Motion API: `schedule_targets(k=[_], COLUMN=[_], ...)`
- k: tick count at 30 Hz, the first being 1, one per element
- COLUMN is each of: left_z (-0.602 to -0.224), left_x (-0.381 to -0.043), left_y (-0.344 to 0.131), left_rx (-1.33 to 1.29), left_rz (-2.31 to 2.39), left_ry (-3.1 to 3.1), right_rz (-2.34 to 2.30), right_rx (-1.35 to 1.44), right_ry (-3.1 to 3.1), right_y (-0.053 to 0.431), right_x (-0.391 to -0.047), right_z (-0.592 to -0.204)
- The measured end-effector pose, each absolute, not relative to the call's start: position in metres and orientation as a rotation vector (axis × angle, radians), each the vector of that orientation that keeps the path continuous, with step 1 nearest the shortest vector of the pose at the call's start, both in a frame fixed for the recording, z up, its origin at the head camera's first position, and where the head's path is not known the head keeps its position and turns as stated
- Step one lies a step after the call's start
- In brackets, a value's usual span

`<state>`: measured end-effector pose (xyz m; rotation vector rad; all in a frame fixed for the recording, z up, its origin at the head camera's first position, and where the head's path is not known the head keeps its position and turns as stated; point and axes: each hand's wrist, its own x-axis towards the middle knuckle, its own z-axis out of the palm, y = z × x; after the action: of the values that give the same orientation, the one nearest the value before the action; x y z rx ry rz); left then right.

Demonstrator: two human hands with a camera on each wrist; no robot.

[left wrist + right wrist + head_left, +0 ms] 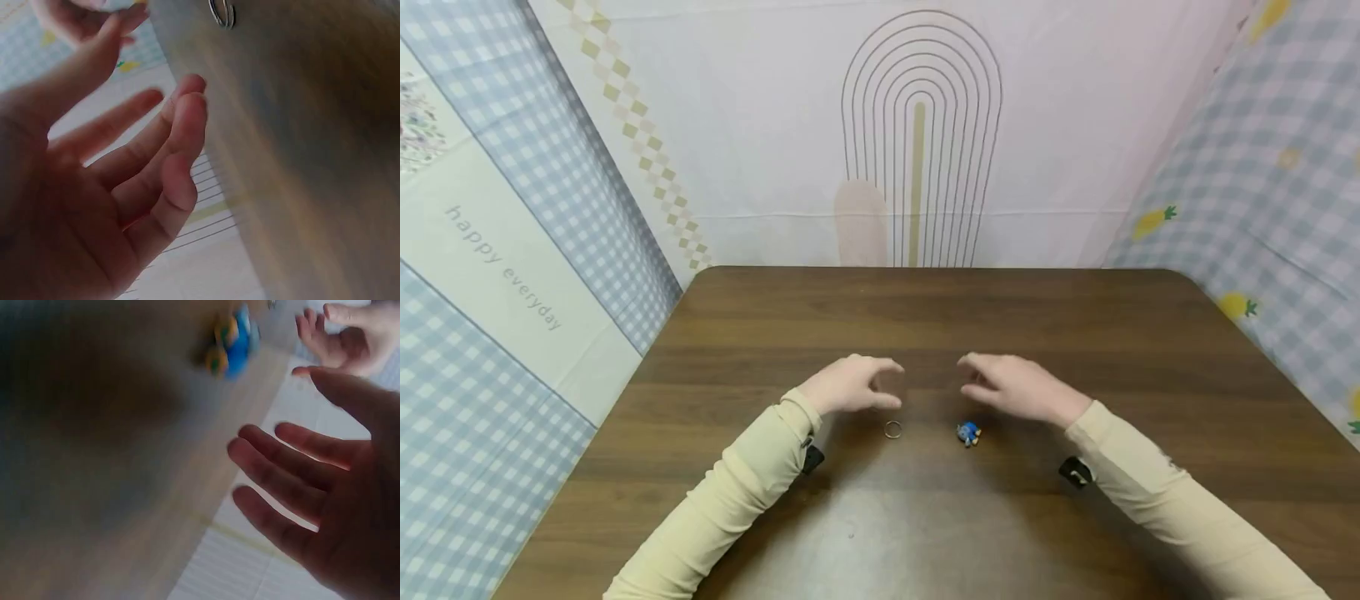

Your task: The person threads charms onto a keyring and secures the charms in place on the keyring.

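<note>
A thin metal split ring (892, 429) lies on the wooden table, just below my left hand (856, 385) in the head view. To its right lies a small blue figurine (968, 433) with yellow-orange parts, near my right hand (1018, 385). Both hands hover over the table with relaxed, slightly bent fingers and hold nothing. In the left wrist view the ring (222, 12) shows at the top edge, apart from the fingers (187, 125). The right wrist view shows the figurine (232, 347), blurred, beyond the fingertips; its exact kind I cannot tell.
The brown table (925, 308) reaches back to a white cloth (760, 125) printed with arches. Checked blue cloth (445, 367) hangs at the left, and more with pineapples (1236, 305) at the right. Dark devices (1077, 472) sit at both wrists.
</note>
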<state>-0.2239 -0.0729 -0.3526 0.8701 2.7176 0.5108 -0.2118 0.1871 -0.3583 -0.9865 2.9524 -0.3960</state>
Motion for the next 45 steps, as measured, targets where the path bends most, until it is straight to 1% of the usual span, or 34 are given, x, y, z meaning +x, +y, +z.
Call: schedule_targets(k=[4, 8, 16, 23, 27, 37, 45], left_z=[-0.360, -0.368, -0.374, -0.376, -0.377, -0.370, -0.366], left_x=[-0.228, -0.230, -0.226, -0.224, -0.226, -0.233, -0.233], left_y=[-0.071, -0.067, -0.056, -0.057, -0.060, -0.061, -0.062], left_rx=[0.932, 0.949, 0.975, 1.001, 0.978, 0.782, 0.751], left_rz=[0.466, 0.434, 0.296, 0.251, 0.314, 0.673, 0.712], left_ry=[2.503, 2.413, 2.544, 2.557, 2.541, 2.404, 2.409], right_rz=[-0.304, -0.191, -0.188, -0.109, -0.133, -0.266, -0.242], right_rx=[-1.051, -1.077, -1.141, -1.246, -1.249, -1.185, -1.144], right_ry=[2.762, 2.733, 2.784, 2.880, 2.918, 2.925, 2.873], right_y=[0.171, 0.163, 0.163, 0.164, 0.164, 0.180, 0.188], right_x=[-0.202, -0.198, -0.192, -0.188, -0.188, -0.189, -0.189], right_z=[-0.369, -0.378, -0.382, -0.385, -0.388, -0.388, -0.380])
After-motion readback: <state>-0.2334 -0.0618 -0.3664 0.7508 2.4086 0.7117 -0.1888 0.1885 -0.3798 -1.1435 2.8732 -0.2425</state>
